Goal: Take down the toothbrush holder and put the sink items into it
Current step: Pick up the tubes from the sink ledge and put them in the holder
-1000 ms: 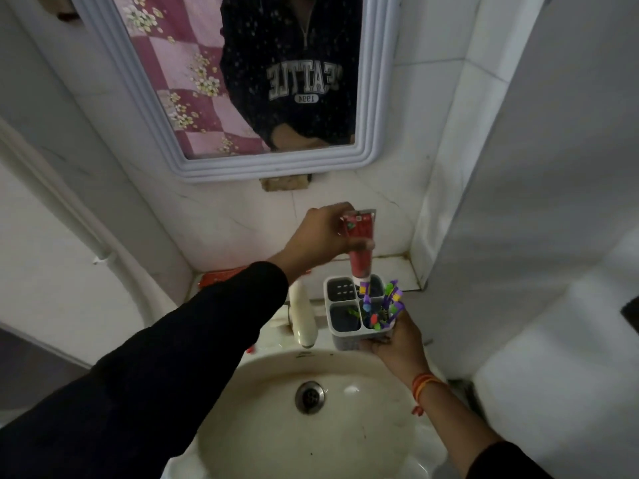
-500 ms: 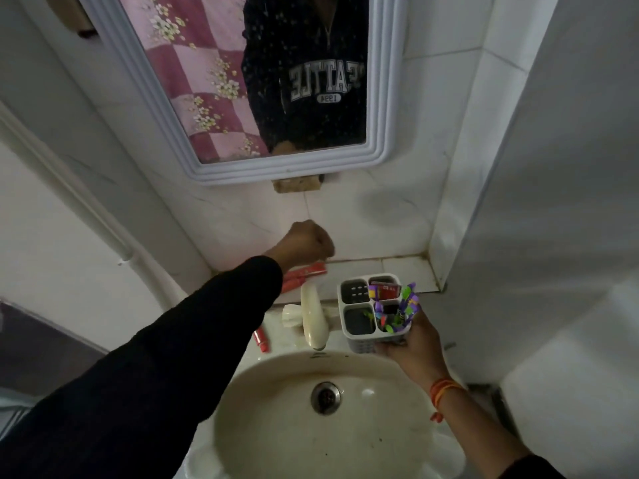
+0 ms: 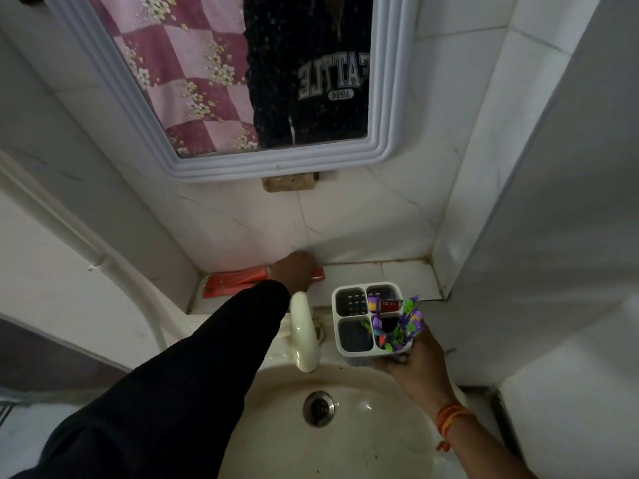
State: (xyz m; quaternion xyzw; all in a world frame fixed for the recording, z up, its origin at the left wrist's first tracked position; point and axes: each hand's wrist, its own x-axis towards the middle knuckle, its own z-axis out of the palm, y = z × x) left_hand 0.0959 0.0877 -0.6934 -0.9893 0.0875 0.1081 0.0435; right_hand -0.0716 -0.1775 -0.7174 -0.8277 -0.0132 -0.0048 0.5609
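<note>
White holder (image 3: 352, 326), four compartments, held from beneath in right hand (image 3: 415, 361), fingers curled round its base, above sink (image 3: 345, 440) rim, right of tap (image 3: 304, 333). Back-right cell holds red tube (image 3: 389, 304); front-right cell holds purple-green brushes (image 3: 404, 323); both left cells look bare. Left hand (image 3: 292, 271) lies on orange box (image 3: 235, 283) on ledge behind tap; finger state cannot tell.

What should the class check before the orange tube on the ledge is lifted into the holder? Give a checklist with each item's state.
1. Left hand on the orange tube: ok.
2. Grip closed around the tube: cannot tell.
3. Right hand holds the holder: ok.
4. Holder upright: ok.
5. Free compartment: ok, the two left ones look empty.
6. Path past the tap clear: cannot tell.
</note>
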